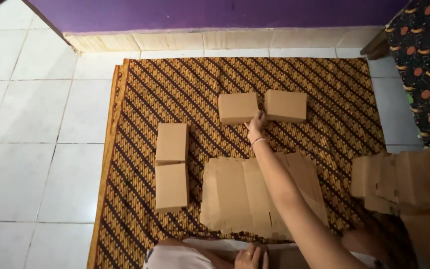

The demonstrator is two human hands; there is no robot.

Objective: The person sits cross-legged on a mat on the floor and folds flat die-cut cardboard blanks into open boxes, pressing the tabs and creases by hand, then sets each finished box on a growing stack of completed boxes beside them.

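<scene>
Nearest, at the bottom edge, the left hand rests by the lap, its grip loosely curled on nothing I can make out. Just beyond lies a stack of flat cardboard sheets on the patterned batik mat. The right arm reaches over them; the right hand touches the gap between two folded cardboard boxes, and whether its grip is clamped I cannot tell. Two more boxes lie left.

Two boxes lie left of the flat cardboard, two more boxes behind it.
</scene>
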